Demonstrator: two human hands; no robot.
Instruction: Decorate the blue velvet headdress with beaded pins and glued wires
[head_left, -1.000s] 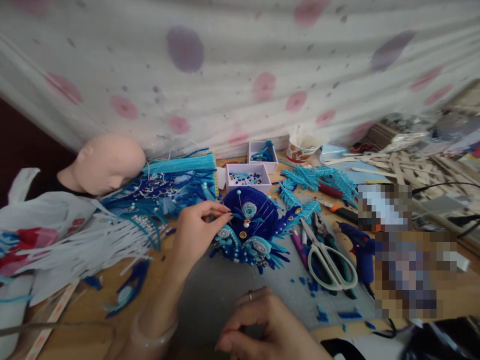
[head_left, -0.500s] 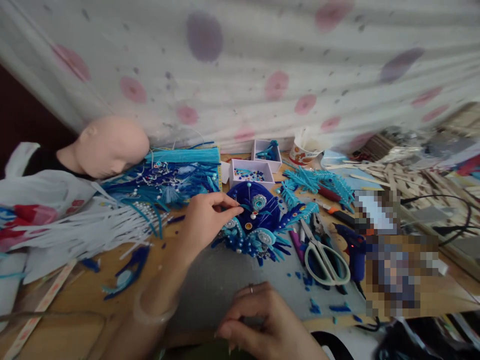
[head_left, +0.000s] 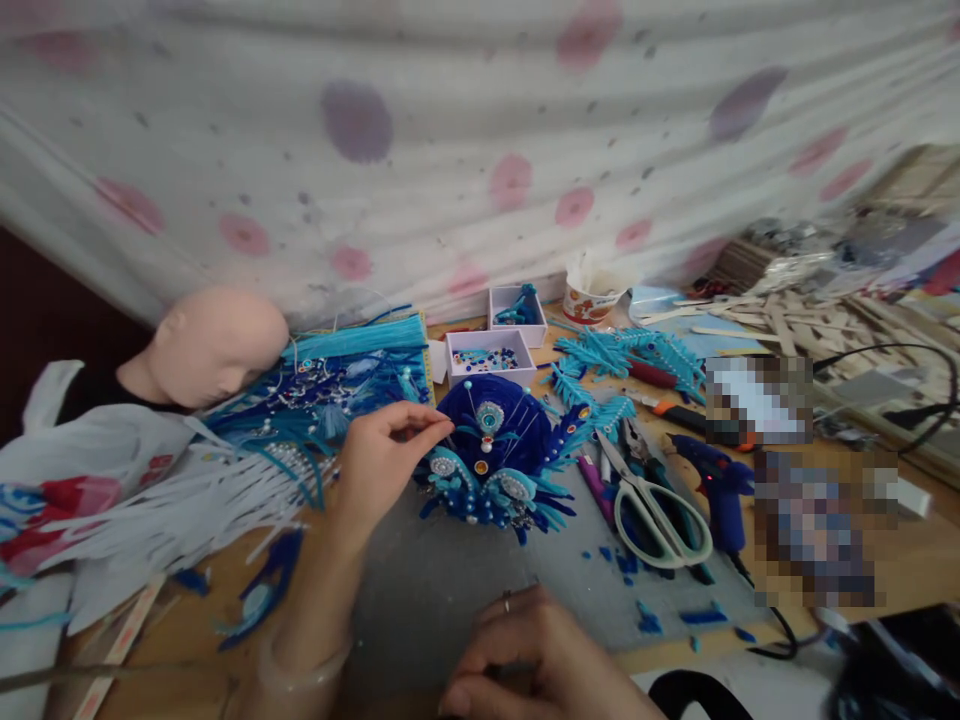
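A blue beaded headpiece (head_left: 525, 430) stands on the grey mat, with a dark blue fan-shaped back, pearl-edged ornaments and lighter blue fringes below. A pin with a pearl head (head_left: 468, 385) sticks up at its top. At the headpiece's left edge is my left hand (head_left: 386, 455), thumb and forefinger pinched together; anything between the fingertips is too small to make out. My right hand (head_left: 536, 650) rests at the front of the mat, fingers loosely curled inward, and nothing shows in it. Its fingertips are partly hidden.
Scissors (head_left: 664, 520), pliers (head_left: 641, 450) and a blue glue gun (head_left: 716, 490) lie to the right. Behind stands a white box of beads (head_left: 491, 358). A mannequin head (head_left: 217, 345) and blue trimmings (head_left: 360, 350) are at the left. Blue scraps (head_left: 649, 618) dot the grey mat (head_left: 420, 610).
My left hand has drawn back left from the middle of the headpiece to its edge, still pinching. My right hand stays curled at the front. The camera view has shifted slightly.
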